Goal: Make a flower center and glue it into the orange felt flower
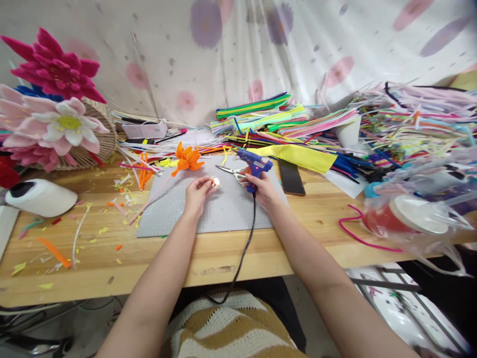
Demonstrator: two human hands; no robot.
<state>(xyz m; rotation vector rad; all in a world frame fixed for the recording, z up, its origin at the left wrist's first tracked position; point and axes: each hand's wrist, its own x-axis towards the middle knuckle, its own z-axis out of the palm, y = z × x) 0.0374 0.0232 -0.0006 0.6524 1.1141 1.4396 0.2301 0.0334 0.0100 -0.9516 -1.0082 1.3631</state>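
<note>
Between the thumb and fingers of my left hand [198,195] is a small white and orange flower-like piece [215,182], too small to make out fully. My right hand [263,188] grips a blue glue gun [255,166], its nozzle pointing up and left; a black cord [246,243] hangs from its handle to my lap. Scissors [230,170] lie on the grey cutting mat [167,214], their handles partly hidden beside the glue gun. Behind my left hand, an orange fuzzy flower [187,159] on a pale pink stem [149,203] rests at the mat's left side.
Bundles of coloured pipe cleaners [294,119] pile along the back and right. A phone [291,176] lies right of the mat. Fuzzy flowers [61,74] and a white spool [44,197] stand at left, among scraps. A bagged red cup [395,216] sits at right.
</note>
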